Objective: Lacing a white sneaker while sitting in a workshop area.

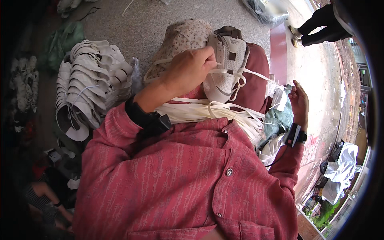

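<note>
A pale shoe upper (237, 51) with mesh and a dark collar lies across my knees, its toe towards me. A cream shoelace (262, 75) crosses its front and runs out to the right. My right hand (299, 103) stands well off to that side, its fingers closed on the lace's far end. My left hand (188, 70) is at the upper's left edge with fingertips pinched together on a lace end; a loop of lace trails behind its wrist. Over my lap spreads a thick bundle of cream laces (188, 112).
To my left rises a stack of nested pale shoe uppers (90, 76). Green sacking (66, 38) lies beyond it. More uppers (272, 150) and green cloth (278, 120) are by my right forearm. A person in dark trousers (324, 26) stands far right, near a clear plastic bag (267, 13).
</note>
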Motion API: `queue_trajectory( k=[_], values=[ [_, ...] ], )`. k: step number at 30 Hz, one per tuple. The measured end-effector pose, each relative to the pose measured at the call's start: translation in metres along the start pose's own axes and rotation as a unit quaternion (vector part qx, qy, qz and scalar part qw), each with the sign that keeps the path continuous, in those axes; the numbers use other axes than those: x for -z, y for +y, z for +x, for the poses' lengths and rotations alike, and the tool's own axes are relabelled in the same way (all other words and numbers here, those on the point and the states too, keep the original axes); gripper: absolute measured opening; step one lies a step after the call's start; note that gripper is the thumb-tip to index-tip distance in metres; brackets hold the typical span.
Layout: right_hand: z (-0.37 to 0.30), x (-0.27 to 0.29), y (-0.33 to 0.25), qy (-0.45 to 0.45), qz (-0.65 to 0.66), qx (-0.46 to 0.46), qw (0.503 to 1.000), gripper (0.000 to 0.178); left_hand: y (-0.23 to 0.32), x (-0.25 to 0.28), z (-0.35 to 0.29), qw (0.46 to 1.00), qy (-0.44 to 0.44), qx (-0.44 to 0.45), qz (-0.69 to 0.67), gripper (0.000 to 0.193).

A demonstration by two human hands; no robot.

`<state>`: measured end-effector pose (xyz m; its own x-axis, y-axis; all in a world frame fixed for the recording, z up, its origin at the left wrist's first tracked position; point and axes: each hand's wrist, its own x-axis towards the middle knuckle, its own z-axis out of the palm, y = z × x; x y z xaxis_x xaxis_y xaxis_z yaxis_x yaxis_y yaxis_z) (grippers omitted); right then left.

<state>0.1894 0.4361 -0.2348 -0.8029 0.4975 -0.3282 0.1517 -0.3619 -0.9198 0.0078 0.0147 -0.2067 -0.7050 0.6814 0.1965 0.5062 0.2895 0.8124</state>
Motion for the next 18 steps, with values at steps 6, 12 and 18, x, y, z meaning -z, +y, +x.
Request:
queue_trajectory(
  k=[6,12,18],
  values=[
    [-0.023,-0.034,0.003,0.008,-0.09,0.015,0.996,0.027,0.006,-0.005,0.002,0.993,-0.051,0.049,0.09,0.02],
    [-0.027,-0.031,0.002,0.019,-0.108,0.033,0.993,0.027,0.003,-0.008,0.008,0.991,-0.074,0.063,0.092,0.021],
    [-0.029,-0.027,0.005,0.015,-0.077,0.043,0.996,0.027,0.003,-0.013,0.032,0.978,-0.135,0.157,-0.022,0.015]
  ],
)
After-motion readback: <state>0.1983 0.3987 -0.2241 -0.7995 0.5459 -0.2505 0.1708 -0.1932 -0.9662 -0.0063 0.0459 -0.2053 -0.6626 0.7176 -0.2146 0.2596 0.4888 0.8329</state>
